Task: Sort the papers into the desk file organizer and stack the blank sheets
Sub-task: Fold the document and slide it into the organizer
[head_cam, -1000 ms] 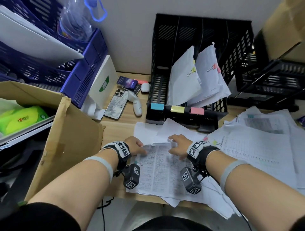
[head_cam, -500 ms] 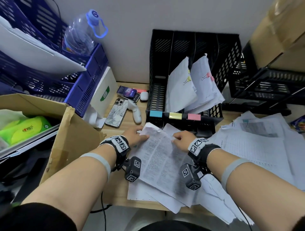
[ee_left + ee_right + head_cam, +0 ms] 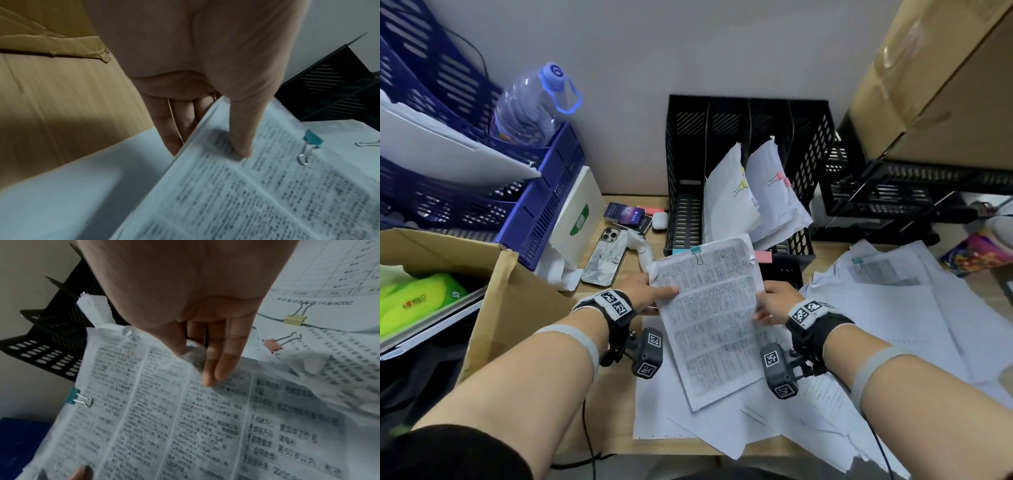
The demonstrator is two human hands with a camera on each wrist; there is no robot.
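I hold a bundle of printed papers [image 3: 709,308] by both side edges, tilted above the desk. A teal binder clip [image 3: 695,251] sits on its top edge. My left hand [image 3: 654,294] pinches the left edge, thumb [image 3: 242,142] on the print and fingers underneath. The right edge is pinched by my right hand [image 3: 768,305], whose fingers [image 3: 216,366] lie on the sheet. Just behind stands the black desk file organizer [image 3: 683,212], holding a yellow-clipped bundle [image 3: 726,202] and a pink-clipped bundle [image 3: 774,192]. Its left slot shows no paper. Plain sheets [image 3: 671,411] lie on the desk under the bundle.
More printed papers [image 3: 876,308] spread over the desk's right side. A cardboard box [image 3: 517,308] stands at the left, with a blue organizer [image 3: 541,205] and water bottle [image 3: 530,106] behind it. A phone [image 3: 604,257] lies beside the black organizer. Black trays [image 3: 911,192] stand at back right.
The clipped bundle lay flat on the desk pile a second ago. Both hands took its edges and lifted it up and toward the black organizer.
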